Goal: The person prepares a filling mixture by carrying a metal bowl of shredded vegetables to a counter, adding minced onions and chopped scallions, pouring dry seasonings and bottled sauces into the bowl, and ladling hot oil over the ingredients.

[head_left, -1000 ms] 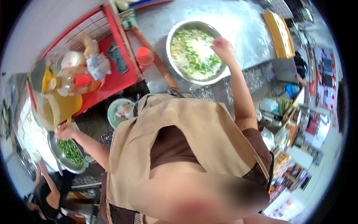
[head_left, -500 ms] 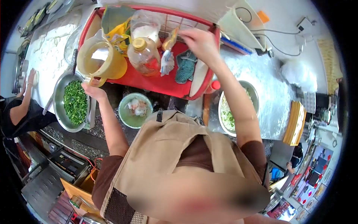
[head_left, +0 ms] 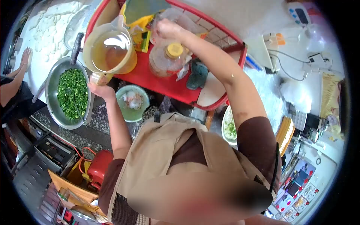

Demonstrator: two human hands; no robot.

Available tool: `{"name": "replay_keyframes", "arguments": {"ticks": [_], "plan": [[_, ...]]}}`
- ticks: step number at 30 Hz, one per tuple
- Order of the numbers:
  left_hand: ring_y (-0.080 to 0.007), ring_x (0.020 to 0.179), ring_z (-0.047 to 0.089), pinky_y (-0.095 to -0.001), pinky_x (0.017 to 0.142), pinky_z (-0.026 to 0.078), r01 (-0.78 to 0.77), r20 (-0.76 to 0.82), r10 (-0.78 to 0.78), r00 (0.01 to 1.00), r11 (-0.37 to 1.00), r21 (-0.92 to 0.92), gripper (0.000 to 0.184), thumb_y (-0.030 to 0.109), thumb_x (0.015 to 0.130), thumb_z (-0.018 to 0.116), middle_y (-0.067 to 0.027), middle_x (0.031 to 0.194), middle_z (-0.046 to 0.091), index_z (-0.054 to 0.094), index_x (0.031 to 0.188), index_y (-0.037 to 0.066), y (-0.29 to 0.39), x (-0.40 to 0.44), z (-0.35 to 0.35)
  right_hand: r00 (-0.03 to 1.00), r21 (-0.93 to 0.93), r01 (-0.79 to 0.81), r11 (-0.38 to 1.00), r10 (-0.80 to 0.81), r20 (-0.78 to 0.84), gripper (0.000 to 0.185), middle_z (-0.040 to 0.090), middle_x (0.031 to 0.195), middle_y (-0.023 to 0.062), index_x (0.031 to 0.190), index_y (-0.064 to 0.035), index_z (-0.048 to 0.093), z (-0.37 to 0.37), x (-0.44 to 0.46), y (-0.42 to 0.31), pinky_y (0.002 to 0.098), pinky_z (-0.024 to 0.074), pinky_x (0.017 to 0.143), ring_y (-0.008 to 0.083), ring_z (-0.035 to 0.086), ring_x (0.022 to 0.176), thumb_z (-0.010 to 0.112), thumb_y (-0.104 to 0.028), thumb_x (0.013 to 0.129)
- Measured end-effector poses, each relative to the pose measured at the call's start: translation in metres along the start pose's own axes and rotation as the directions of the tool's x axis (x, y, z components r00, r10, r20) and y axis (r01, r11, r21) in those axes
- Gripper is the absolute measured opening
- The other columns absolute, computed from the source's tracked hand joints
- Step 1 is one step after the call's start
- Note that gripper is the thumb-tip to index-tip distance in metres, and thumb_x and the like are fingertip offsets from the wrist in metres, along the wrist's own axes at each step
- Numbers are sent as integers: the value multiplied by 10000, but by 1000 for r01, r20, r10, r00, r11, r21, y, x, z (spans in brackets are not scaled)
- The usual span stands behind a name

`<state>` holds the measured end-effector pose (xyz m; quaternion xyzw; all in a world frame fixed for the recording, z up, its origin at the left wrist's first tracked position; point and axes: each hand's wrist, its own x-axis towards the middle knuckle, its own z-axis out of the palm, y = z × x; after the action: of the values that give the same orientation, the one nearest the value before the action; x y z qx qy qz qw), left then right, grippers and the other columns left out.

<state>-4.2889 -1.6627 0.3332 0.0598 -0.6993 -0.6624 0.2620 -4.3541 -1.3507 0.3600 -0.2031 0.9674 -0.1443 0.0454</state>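
Note:
My left hand (head_left: 102,90) is wrapped round the handle of a plastic pitcher (head_left: 130,63) half full of amber liquid, at the edge of a red basket (head_left: 140,77). My right hand (head_left: 169,30) is closed at a clear plastic bag or container (head_left: 187,20) at the back of the basket; what its fingers hold is hidden. Just below it stands a clear jug (head_left: 159,62) with a yellow cap. A yellow packet (head_left: 141,37) lies between pitcher and jug. Right of the jug is a dark green cloth (head_left: 197,75), partly under my forearm.
A metal bowl (head_left: 51,108) of chopped greens stands left, a utensil handle (head_left: 77,47) beside it. Nearer me is a pale green bowl (head_left: 125,116); at right, a white-rimmed bowl (head_left: 224,131). A co-worker's hand (head_left: 26,56) rests on the floured table (head_left: 32,41). A red cylinder (head_left: 101,167) stands below.
My right hand has moved left, from above the cloth to behind the capped jug. My left hand keeps the pitcher. The whole view has shifted and turned somewhat.

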Motion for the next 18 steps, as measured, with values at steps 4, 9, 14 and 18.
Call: {"name": "replay_keyframes", "arguments": {"ticks": [4,9,14,18], "plan": [[-128,592,438,-261,560,392,122,35,-117,993,975,-188,191,209,885,346,-39,695,460,383,770,61,11,7,-2,948,129,-205,970,229,-222,143,645,735,78,769,-159,684,-14,-1,-18,343,492,661,233,624,716,617,-163,642],[-126,631,476,-234,581,404,102,57,-96,994,990,-101,202,237,882,382,-43,752,477,416,794,58,18,8,-4,809,882,-260,393,587,-23,107,643,711,71,805,-36,665,-34,-14,-25,261,509,606,141,611,612,654,-69,703],[-189,757,464,-329,712,404,156,94,-149,984,985,-75,365,353,866,334,-105,847,472,440,863,4,42,0,3,818,994,15,-107,573,49,168,597,821,72,960,17,563,-103,-103,-56,212,492,577,138,577,662,547,-109,849],[-194,837,435,-328,773,381,107,-153,-78,985,975,193,240,212,852,447,-128,916,435,402,895,-20,36,-26,-7,675,981,192,11,725,-141,242,589,956,159,1004,98,545,-132,-239,-75,259,504,745,198,602,843,573,-21,796]]}}
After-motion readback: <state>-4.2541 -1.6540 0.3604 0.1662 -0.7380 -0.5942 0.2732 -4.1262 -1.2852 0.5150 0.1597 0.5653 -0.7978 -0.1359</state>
